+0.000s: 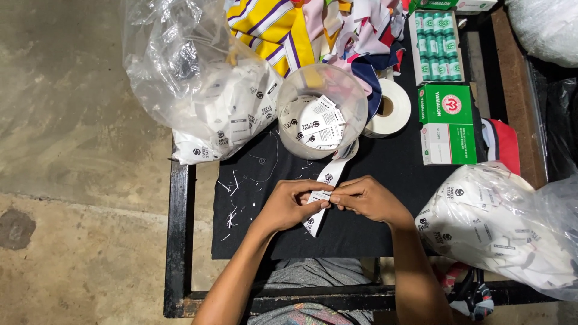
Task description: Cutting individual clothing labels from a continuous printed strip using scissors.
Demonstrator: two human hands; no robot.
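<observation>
My left hand (289, 204) and my right hand (368, 198) meet over a black cloth-covered table (385, 162). Both pinch the same white printed label strip (328, 177), which runs from below my fingers up toward a clear plastic tub (322, 111). The tub holds several cut white labels. The part of the strip between my fingertips is folded and partly hidden.
A clear bag of white labels (198, 84) lies at the table's left, another bag (506, 229) at the right. A white tape roll (391, 108), green-and-white boxes (447, 123), a tray of green thread spools (438, 45) and coloured fabric (301, 30) sit behind. Thread scraps (235, 198) litter the cloth.
</observation>
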